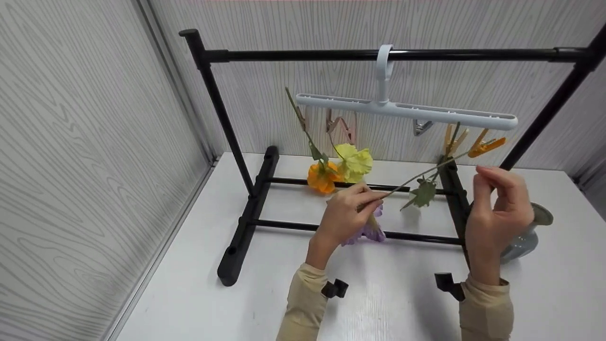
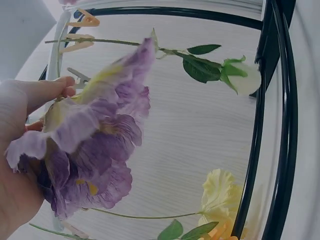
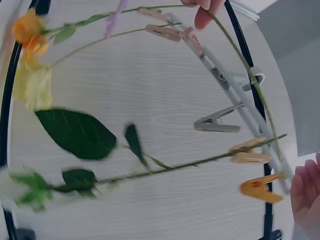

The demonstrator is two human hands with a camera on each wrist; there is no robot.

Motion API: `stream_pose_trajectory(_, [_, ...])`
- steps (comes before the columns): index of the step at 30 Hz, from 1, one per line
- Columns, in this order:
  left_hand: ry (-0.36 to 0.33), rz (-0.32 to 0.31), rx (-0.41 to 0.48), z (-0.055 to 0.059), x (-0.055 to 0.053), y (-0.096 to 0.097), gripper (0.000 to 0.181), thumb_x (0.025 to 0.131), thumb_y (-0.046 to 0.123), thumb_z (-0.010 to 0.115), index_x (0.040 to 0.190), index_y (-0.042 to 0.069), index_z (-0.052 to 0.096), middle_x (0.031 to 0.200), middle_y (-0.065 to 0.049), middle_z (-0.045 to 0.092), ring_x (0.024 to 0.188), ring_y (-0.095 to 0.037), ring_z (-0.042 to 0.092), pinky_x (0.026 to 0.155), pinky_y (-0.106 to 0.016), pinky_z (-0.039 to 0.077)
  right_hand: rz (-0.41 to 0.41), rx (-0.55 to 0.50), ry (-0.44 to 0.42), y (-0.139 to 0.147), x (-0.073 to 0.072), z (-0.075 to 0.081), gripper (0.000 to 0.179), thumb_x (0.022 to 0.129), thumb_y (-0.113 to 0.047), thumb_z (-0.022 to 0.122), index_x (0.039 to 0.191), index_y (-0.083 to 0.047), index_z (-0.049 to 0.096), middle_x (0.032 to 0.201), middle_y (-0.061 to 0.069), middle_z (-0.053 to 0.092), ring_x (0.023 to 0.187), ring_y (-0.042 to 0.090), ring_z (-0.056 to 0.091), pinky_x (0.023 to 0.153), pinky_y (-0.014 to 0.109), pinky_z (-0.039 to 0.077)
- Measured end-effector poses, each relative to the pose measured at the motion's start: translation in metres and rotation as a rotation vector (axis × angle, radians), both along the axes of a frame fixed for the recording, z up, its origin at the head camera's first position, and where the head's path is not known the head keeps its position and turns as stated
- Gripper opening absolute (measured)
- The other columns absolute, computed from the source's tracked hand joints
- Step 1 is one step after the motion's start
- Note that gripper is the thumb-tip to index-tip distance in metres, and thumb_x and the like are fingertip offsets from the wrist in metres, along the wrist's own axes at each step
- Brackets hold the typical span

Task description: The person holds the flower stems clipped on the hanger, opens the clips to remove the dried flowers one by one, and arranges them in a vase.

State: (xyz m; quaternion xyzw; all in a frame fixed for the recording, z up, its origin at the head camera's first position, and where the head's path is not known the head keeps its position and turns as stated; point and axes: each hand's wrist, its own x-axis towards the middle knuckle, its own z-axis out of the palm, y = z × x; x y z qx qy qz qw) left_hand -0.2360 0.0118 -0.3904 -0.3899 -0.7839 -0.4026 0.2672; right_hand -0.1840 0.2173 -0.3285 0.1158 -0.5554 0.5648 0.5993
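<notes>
My left hand (image 1: 348,215) pinches the thin stem of a purple flower (image 2: 100,135), whose ruffled bloom hangs below the fingers. The stem runs up to the right, its far end at the orange clip (image 3: 261,189) on a pale grey hanger (image 1: 407,110). Close below that clip, my right hand (image 1: 499,213) is raised with loosely bent fingers and nothing visible in them. A white rose (image 2: 241,76) hangs from the neighbouring light orange clip (image 3: 250,157). Toward the hanger's left end hang an orange flower (image 1: 323,177) and a yellow flower (image 1: 354,162), by pinkish clips (image 3: 162,32).
The hanger hooks over the top bar (image 1: 303,55) of a black rack standing on a white table (image 1: 189,284). A grey clip (image 3: 217,121) hangs mid-hanger, holding nothing. Behind my right hand stands a grey-blue vase (image 1: 523,244). Wood-grain panels (image 1: 94,142) surround the table.
</notes>
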Motion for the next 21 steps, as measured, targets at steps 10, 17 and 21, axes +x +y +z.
stream_pose_trajectory(10, [0.094,0.161,-0.187,0.0,-0.001,-0.005,0.012,0.09,0.018,0.068,0.097,0.015,0.077,0.081,0.002,0.06,0.071,-0.009,0.053,0.064,-0.019,0.044,-0.131,0.887,-0.202,0.002,-0.013,-0.03,0.024,0.077,0.019,0.067,0.096,0.005,0.07,0.097,0.016,0.065,0.1,0.032,0.06,0.088,0.033,0.045])
stream_pose_trajectory(17, [0.199,0.288,-0.201,0.0,-0.002,-0.006,0.006,0.089,0.016,0.069,0.088,0.013,0.075,0.082,0.001,0.06,0.08,-0.013,0.057,0.073,-0.028,0.044,-0.166,0.985,-0.268,0.012,-0.011,-0.044,0.021,0.078,0.017,0.067,0.093,0.003,0.07,0.091,0.014,0.063,0.087,0.028,0.06,0.071,0.039,0.051])
stream_pose_trajectory(21, [0.266,0.327,-0.192,0.002,-0.002,-0.006,0.008,0.09,0.016,0.067,0.088,0.013,0.074,0.084,0.001,0.061,0.086,-0.015,0.057,0.079,-0.032,0.044,-0.177,1.019,-0.294,0.015,-0.009,-0.048,0.019,0.078,0.016,0.068,0.092,0.003,0.069,0.09,0.014,0.062,0.084,0.029,0.06,0.067,0.041,0.052])
